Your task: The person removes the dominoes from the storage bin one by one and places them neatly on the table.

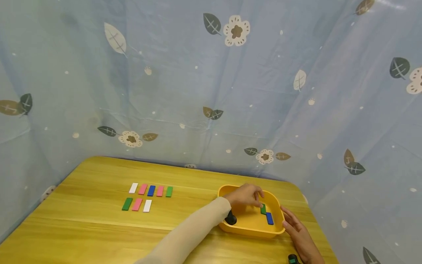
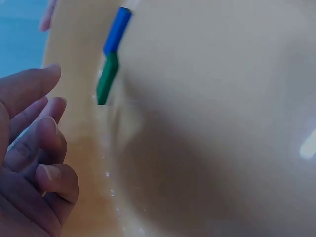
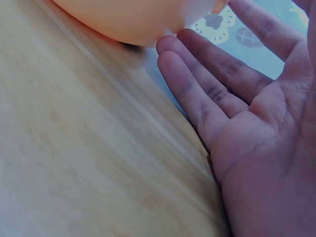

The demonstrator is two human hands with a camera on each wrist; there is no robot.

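A yellow plastic tub [image 1: 249,230] stands on the table's right side. Inside it lie a green tile [image 1: 263,209] and a blue tile [image 1: 269,218], end to end by the right wall. My left hand [image 1: 245,195] reaches into the tub, close to the green tile, its fingers loosely bent with nothing between them in the left wrist view. At the tub's right end is my right hand [image 1: 299,234], fingertips against the outside of the wall and rim. Its fingers [image 3: 195,94] look nearly straight in the right wrist view.
Left of the tub, two rows of tiles lie on the wooden table [image 1: 99,231], among them a white tile [image 1: 133,188], a pink tile [image 1: 137,204] and a dark green tile [image 1: 127,204]. A patterned curtain [image 1: 178,88] hangs behind the table.
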